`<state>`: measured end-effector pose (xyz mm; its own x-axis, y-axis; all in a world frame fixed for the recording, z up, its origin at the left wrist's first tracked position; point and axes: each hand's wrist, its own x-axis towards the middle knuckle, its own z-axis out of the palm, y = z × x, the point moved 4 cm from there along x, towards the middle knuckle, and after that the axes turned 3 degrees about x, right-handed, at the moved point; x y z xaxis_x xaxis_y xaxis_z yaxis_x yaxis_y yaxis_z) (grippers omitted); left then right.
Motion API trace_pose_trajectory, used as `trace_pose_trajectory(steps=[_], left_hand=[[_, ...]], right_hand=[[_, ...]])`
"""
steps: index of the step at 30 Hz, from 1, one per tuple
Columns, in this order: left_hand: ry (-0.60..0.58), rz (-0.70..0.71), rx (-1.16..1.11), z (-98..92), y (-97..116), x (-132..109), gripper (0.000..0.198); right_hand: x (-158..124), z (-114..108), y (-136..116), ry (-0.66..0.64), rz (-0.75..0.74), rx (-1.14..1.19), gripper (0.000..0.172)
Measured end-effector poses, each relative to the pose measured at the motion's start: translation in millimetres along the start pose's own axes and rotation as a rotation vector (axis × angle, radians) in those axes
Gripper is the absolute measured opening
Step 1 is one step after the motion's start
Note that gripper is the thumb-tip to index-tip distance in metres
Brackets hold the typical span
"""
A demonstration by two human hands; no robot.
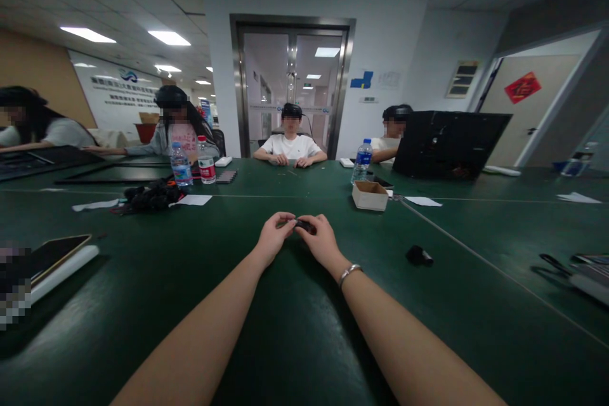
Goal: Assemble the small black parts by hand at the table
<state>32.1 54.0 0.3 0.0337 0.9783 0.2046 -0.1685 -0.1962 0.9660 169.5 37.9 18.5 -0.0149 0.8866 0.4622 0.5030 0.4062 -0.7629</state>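
A small black object [305, 226], too small for its kind to be made out, is held between my two hands above the green table [295, 304]. The fingers of my left hand [276, 236] are closed at its left end. My right hand [322, 240], with a silver bracelet at the wrist, pinches it from the right with thumb and fingers. Part of the object is hidden behind the fingers. To the right of my right hand lies another small black piece [419, 256] with a greyish end.
Beyond my hands stand an open cardboard box [370, 198], a water bottle [362, 160] and a large black monitor [450, 144]. Back left are a black cable heap [151, 196] and two bottles [181, 166]. A phone [52, 260] lies near left. Several people sit around the table.
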Motion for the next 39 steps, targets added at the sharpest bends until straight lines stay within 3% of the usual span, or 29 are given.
trace_pose_trajectory(steps=[8,12,18,30,39], left_hand=[[-0.021,0.051,0.195,1.3,8,-1,0.024],[-0.029,0.095,0.307,-1.3,6,1,0.025],[-0.007,0.068,0.426,-8.4,-1,6,0.031],[0.017,-0.047,0.509,-14.5,2,5,0.035],[0.014,-0.095,0.520,-12.5,4,3,0.035]], right_hand=[[0,6,8,-0.040,0.117,0.259,0.031],[0,4,6,-0.068,0.218,0.461,0.025],[-1,5,5,-0.120,0.234,0.618,0.028],[-1,11,9,-0.221,0.243,0.721,0.034],[0,9,11,-0.216,0.197,0.631,0.035]])
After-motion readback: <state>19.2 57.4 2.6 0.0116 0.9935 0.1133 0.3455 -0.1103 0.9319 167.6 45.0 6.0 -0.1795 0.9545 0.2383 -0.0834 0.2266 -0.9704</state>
